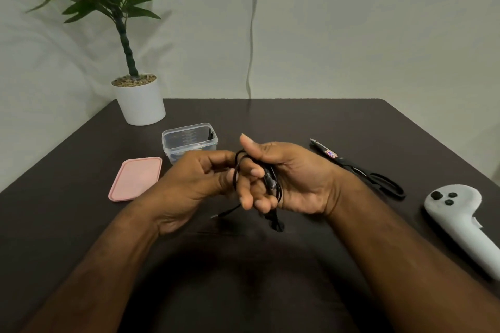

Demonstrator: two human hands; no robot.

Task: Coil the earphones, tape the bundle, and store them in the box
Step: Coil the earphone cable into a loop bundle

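Black cord is wound in loops around the fingers of the right hand [284,178], which is held palm-up above the tabletop [297,121], thumb raised and fingers curled enough to keep the earphones [270,184] from sliding off. The left hand [194,178] is closed in a pinch on the strand at the top of the loop, feeding it round. A loose tail hangs below the hands, its plug end trailing just over the dark surface.

Coiling looks about half done, judging by that tail. To do it well, the person should probably keep each turn the same size, lay it beside the last instead of crossing, and hold light tension from the pinching hand so nothing springs open. Leaving a short end free would help when binding.

Well apart on the right lie the scissors [359,170]; no tape is clearly visible. Beyond the hands stands the clear box [189,140], open, with its pink lid [135,178] flat just beside it, ready to receive the bundle.
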